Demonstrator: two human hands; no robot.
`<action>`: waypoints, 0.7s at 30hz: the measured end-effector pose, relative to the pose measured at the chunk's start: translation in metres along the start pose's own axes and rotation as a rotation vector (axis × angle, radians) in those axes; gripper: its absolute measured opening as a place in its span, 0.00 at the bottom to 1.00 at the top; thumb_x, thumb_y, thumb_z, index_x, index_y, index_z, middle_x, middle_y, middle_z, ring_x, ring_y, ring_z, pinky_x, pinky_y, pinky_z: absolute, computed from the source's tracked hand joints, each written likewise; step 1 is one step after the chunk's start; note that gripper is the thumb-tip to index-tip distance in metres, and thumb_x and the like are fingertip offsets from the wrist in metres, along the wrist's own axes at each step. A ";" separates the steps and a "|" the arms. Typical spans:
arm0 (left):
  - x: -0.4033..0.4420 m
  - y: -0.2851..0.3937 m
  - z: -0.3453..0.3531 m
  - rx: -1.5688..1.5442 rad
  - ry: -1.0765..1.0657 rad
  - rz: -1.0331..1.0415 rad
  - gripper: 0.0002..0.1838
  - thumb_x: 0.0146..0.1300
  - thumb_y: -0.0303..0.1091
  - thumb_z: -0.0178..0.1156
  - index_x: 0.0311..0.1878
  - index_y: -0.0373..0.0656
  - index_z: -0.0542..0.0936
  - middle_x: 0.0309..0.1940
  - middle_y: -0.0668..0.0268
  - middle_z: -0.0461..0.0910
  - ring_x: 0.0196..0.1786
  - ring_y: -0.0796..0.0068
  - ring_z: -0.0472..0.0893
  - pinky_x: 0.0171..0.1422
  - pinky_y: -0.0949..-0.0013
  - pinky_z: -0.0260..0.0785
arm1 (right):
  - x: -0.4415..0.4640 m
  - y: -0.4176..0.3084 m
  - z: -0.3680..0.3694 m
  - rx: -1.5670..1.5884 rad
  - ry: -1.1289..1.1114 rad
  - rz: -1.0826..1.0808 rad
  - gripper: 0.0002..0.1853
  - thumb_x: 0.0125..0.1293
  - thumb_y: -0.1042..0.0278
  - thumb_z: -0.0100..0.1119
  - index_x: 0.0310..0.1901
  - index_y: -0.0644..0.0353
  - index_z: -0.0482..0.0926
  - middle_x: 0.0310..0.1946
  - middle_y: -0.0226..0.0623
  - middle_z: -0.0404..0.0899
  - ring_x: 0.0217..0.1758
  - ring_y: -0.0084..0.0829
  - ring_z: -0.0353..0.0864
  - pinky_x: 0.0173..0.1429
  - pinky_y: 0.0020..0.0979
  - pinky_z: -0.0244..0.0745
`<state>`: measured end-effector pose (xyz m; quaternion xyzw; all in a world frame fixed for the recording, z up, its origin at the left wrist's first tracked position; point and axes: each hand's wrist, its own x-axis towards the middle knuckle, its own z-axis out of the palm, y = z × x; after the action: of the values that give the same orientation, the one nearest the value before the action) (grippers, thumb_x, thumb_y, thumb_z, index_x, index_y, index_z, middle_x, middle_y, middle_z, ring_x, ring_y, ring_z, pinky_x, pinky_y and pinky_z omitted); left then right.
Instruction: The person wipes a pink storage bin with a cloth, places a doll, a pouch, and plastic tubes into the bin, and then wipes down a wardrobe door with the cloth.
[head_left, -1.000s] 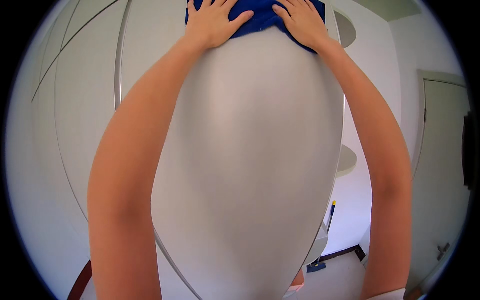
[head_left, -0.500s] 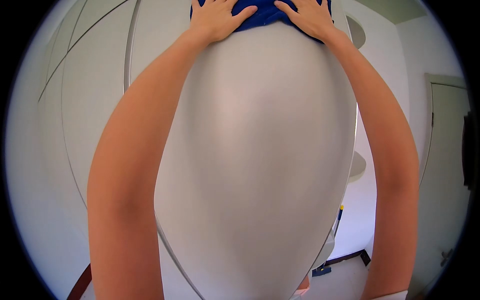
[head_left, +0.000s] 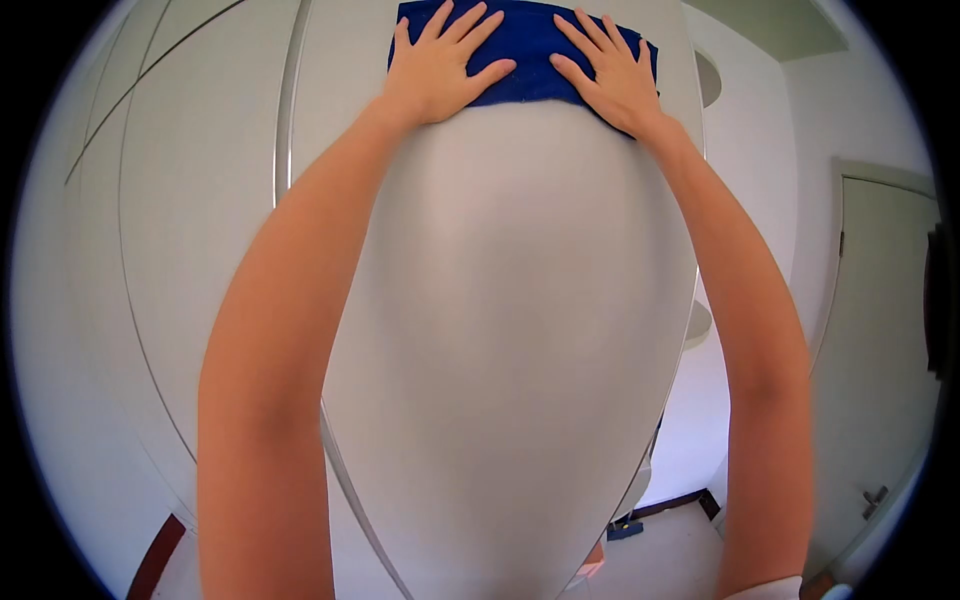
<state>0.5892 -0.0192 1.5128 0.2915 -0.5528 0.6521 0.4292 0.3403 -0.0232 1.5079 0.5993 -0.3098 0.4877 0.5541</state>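
Observation:
A blue cloth (head_left: 530,60) lies spread flat against a tall, pale cabinet door (head_left: 520,280), high up near the top of the view. My left hand (head_left: 440,70) presses on the cloth's left part, its fingers spread. On the right part rests my right hand (head_left: 610,75), palm down, also with fingers apart. Both arms reach upward from the bottom of the view. Some of the cloth is hidden beneath the palms.
To the left, more pale panels (head_left: 200,240) run beside a vertical metal strip (head_left: 285,110). Rounded shelves (head_left: 698,325) stick out past the cabinet's right edge. A door (head_left: 870,330) with a handle (head_left: 875,502) stands far right. A blue floor tool (head_left: 626,530) lies low on the floor.
Both hands and the cloth now appear lower in the view, with more of the cloth showing. The surroundings have shifted slightly too. The hands remain spread on the cloth.

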 end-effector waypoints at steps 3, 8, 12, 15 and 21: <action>0.020 -0.004 -0.014 -0.008 -0.015 0.005 0.36 0.68 0.68 0.44 0.76 0.65 0.59 0.76 0.72 0.57 0.79 0.62 0.52 0.78 0.36 0.36 | 0.014 0.012 -0.010 -0.048 0.061 -0.020 0.32 0.71 0.33 0.40 0.74 0.31 0.59 0.77 0.28 0.54 0.80 0.39 0.48 0.78 0.60 0.38; 0.017 -0.005 -0.032 -0.015 -0.024 0.035 0.36 0.68 0.67 0.45 0.76 0.65 0.58 0.77 0.72 0.57 0.79 0.61 0.52 0.78 0.36 0.36 | 0.007 0.003 -0.029 0.021 0.071 -0.024 0.31 0.72 0.35 0.39 0.74 0.32 0.61 0.77 0.29 0.55 0.80 0.39 0.49 0.80 0.54 0.39; 0.022 -0.009 -0.035 -0.055 -0.044 0.046 0.36 0.68 0.67 0.45 0.76 0.65 0.58 0.77 0.72 0.57 0.79 0.61 0.52 0.78 0.36 0.37 | 0.011 -0.001 -0.029 0.041 0.070 -0.006 0.30 0.73 0.37 0.40 0.73 0.33 0.62 0.76 0.29 0.56 0.80 0.40 0.49 0.81 0.48 0.41; 0.023 -0.008 -0.043 -0.078 -0.053 0.034 0.36 0.69 0.66 0.45 0.76 0.65 0.59 0.76 0.72 0.57 0.79 0.60 0.52 0.78 0.35 0.37 | 0.010 -0.004 -0.035 0.059 0.085 -0.002 0.30 0.73 0.38 0.41 0.73 0.34 0.62 0.76 0.30 0.56 0.80 0.42 0.49 0.81 0.45 0.42; 0.017 0.000 -0.057 -0.100 -0.076 0.034 0.34 0.70 0.64 0.45 0.76 0.64 0.59 0.76 0.72 0.58 0.79 0.60 0.51 0.77 0.35 0.37 | 0.002 -0.009 -0.045 0.072 0.067 0.005 0.29 0.73 0.39 0.42 0.73 0.35 0.62 0.76 0.32 0.56 0.80 0.43 0.49 0.81 0.45 0.42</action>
<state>0.5865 0.0400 1.5149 0.2847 -0.6054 0.6196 0.4106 0.3380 0.0226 1.5029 0.6015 -0.2749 0.5197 0.5409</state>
